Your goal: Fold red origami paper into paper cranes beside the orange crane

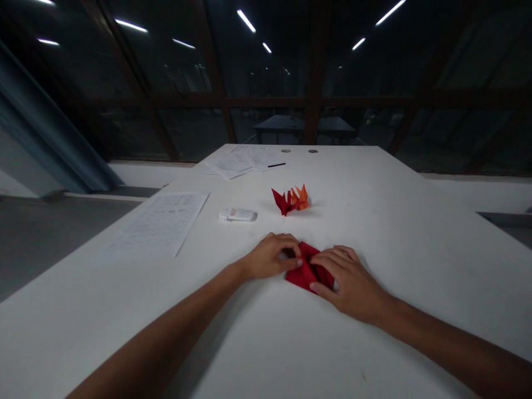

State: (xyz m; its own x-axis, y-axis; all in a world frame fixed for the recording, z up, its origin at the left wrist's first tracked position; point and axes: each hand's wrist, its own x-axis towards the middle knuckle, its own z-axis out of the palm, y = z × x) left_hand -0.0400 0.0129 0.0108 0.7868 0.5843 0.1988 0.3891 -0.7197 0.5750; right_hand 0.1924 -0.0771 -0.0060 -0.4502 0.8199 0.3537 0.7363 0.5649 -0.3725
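No word or number is legible. Print too small to read covers the sheet [160,224] along the bench's [394,233] left edge, the papers [235,162] near its far edge, and the white object [238,215] between.

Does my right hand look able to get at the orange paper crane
Probably yes: nothing seems to stand between your right hand and the orange crane, though that hand is on the red paper and the red crane partly hides the orange one.
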